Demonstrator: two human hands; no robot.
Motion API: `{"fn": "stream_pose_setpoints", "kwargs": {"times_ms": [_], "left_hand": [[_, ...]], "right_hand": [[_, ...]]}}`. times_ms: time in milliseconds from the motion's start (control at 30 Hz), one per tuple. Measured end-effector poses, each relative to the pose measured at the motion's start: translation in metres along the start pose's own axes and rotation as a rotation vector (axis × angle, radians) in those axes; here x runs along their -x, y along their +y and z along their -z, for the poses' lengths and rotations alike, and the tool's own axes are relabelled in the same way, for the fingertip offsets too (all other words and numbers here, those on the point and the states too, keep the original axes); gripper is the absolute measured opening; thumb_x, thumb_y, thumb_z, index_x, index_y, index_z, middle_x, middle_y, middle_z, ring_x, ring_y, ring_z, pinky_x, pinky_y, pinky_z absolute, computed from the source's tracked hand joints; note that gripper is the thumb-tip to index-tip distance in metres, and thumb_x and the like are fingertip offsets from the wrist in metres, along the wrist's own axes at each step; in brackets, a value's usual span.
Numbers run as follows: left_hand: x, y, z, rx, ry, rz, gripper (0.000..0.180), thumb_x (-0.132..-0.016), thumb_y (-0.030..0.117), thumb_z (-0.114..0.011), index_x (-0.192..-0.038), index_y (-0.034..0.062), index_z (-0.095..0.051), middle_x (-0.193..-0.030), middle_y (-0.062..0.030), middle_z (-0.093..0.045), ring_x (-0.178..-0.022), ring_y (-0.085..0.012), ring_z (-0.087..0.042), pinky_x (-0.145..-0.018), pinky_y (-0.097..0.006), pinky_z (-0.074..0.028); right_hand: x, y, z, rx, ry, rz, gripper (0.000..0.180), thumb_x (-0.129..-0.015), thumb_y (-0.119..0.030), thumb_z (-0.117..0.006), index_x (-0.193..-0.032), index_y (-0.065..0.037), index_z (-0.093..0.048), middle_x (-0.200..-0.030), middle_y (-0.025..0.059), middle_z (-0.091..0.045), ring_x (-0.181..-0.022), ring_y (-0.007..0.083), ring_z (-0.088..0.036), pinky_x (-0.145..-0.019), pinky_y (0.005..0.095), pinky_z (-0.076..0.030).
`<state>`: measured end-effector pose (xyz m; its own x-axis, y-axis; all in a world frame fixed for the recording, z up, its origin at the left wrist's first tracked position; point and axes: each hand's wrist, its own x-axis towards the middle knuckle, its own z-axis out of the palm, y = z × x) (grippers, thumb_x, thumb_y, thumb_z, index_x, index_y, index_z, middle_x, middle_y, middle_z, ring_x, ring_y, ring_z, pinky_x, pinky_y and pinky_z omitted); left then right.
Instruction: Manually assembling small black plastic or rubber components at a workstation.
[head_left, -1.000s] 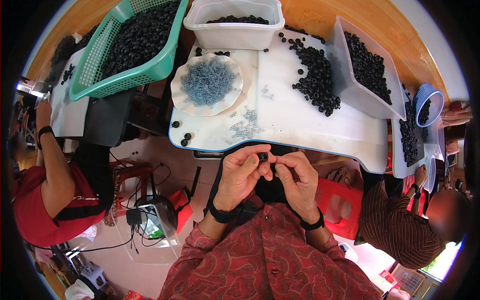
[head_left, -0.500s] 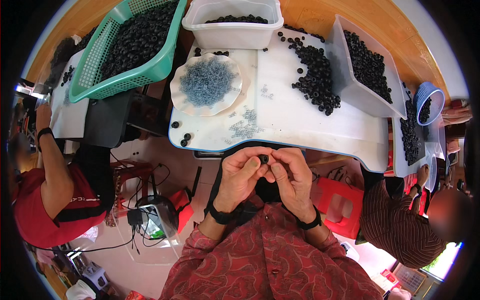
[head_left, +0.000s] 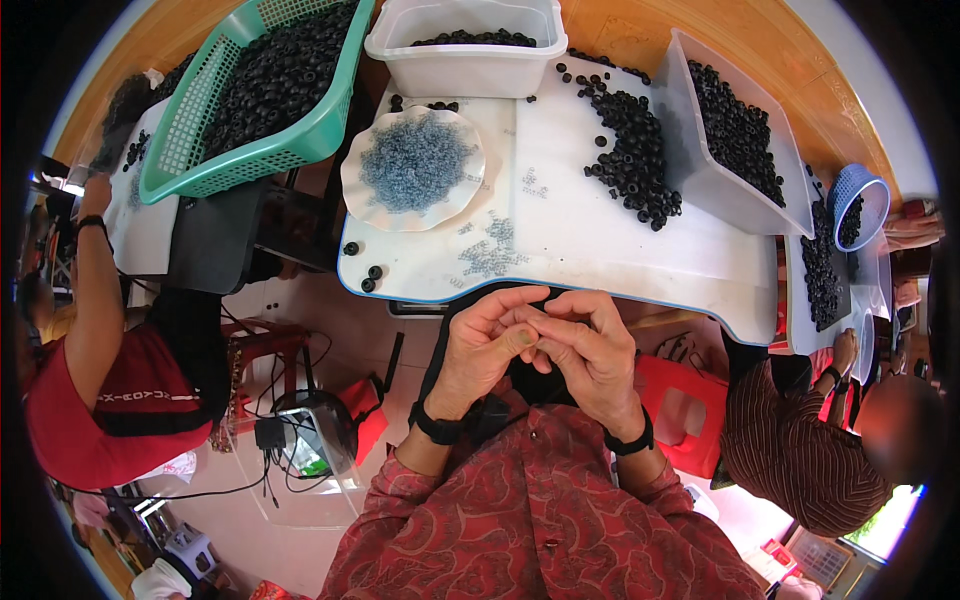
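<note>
In front of my chest, just off the table's near edge, my left hand (head_left: 478, 350) and my right hand (head_left: 597, 362) meet with fingertips pinched together. Whatever sits between them is covered by the fingers; the small black ringed part seen there a moment ago does not show. Beyond the hands, a scalloped white plate (head_left: 356, 190) bears a heap of small, clear bluish pieces (head_left: 415, 160). Similar tiny pieces (head_left: 490, 250) lie scattered on the white tabletop (head_left: 600, 255). A loose pile of black round parts with holes (head_left: 635, 160) spreads farther right.
A green basket (head_left: 250, 172) of black parts stands at the far left, a white tub (head_left: 470, 72) at the back, and a translucent bin (head_left: 735, 205) at right. Black parts (head_left: 370, 280) sit by the left corner. People work at both sides; a red stool (head_left: 685, 400) is right.
The right fingers have shifted left over the left fingertips, covering the black ringed part that showed between them. At the left, the co-worker's arm has moved a little.
</note>
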<state>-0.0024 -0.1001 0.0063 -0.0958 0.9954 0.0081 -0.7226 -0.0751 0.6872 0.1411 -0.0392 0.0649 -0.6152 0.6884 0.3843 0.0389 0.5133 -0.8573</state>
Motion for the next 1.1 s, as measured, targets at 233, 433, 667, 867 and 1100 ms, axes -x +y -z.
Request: {"fn": "stream_pose_setpoints", "kwargs": {"times_ms": [233,433,667,867,1100], "left_hand": [[-0.001,-0.005,0.000,0.053,0.035,0.020,0.040,-0.092,0.004,-0.063,-0.130,-0.0040,-0.051,-0.100,-0.0126,-0.067,-0.073,-0.0135,-0.063,-0.066,-0.027,-0.059],[-0.001,-0.010,-0.002,0.111,0.102,0.044,0.041,-0.091,0.007,-0.066,-0.128,-0.0058,-0.053,-0.098,-0.0118,-0.067,-0.072,-0.0133,-0.061,-0.065,-0.029,-0.057],[-0.003,-0.012,-0.005,0.127,0.131,0.042,0.037,-0.092,0.007,-0.065,-0.125,-0.0056,-0.056,-0.098,-0.0122,-0.067,-0.070,-0.0129,-0.062,-0.063,-0.026,-0.057],[-0.002,-0.015,-0.004,0.142,0.143,0.049,0.034,-0.093,0.008,-0.063,-0.123,-0.0056,-0.057,-0.095,-0.0113,-0.067,-0.069,-0.0132,-0.063,-0.062,-0.030,-0.059],[-0.002,-0.016,-0.001,0.143,0.097,0.068,0.030,-0.095,0.010,-0.061,-0.121,-0.0045,-0.059,-0.093,-0.0101,-0.067,-0.071,-0.0125,-0.065,-0.067,-0.032,-0.062]], "right_hand": [[0.003,0.010,-0.002,0.063,0.047,0.038,0.026,-0.086,0.010,-0.063,-0.108,-0.003,-0.070,-0.106,0.0095,-0.053,-0.076,0.0147,-0.064,-0.059,0.0234,-0.054],[0.008,0.021,-0.003,0.212,0.102,0.060,0.028,-0.079,0.003,-0.070,-0.104,-0.007,-0.072,-0.100,0.0084,-0.058,-0.083,0.0207,-0.060,-0.069,0.0305,-0.051],[0.007,0.025,-0.003,0.251,0.128,0.094,0.028,-0.074,0.000,-0.073,-0.101,-0.008,-0.073,-0.096,0.0068,-0.061,-0.085,0.0234,-0.058,-0.072,0.0321,-0.048],[0.003,0.029,-0.003,0.272,0.146,0.154,0.026,-0.072,0.000,-0.075,-0.097,-0.007,-0.072,-0.092,0.0057,-0.062,-0.082,0.0225,-0.058,-0.071,0.0323,-0.047],[0.000,0.032,0.000,0.283,0.147,0.228,0.023,-0.068,0.002,-0.077,-0.090,-0.005,-0.070,-0.088,0.0045,-0.063,-0.079,0.0214,-0.060,-0.070,0.0322,-0.045]]}}
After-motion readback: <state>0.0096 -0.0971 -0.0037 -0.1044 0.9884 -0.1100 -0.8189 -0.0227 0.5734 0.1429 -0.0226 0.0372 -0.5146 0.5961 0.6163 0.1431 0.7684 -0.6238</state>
